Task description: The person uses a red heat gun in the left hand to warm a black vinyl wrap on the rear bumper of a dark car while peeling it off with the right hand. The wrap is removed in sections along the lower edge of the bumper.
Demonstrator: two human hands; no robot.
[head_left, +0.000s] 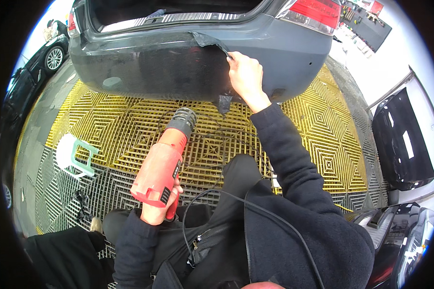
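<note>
Left hand [154, 213]: wrapped round the handle of the red heat gun [154, 168], with fingers bent in close.
Red heat gun: up over the floor, pointing its dark nozzle [184, 119] toward the back bumper, near but apart.
Right hand [247, 79]: pinching the edge of the dark film [211, 39] with fingers pressed together.
Dark film: on the back bumper, lifted in a curled strip near the top, just left of the right hand.
Back bumper [294, 58]: grey, under the open trunk [169, 6].
Black cord [216, 190]: looping across the dark coat [294, 245].
Floor tiles [323, 139]: yellow and grey, full of slots.
Stool [68, 153]: white and pale green, left of the red heat gun.
Black car panel [402, 142]: leaning near the white wall, far right.
</note>
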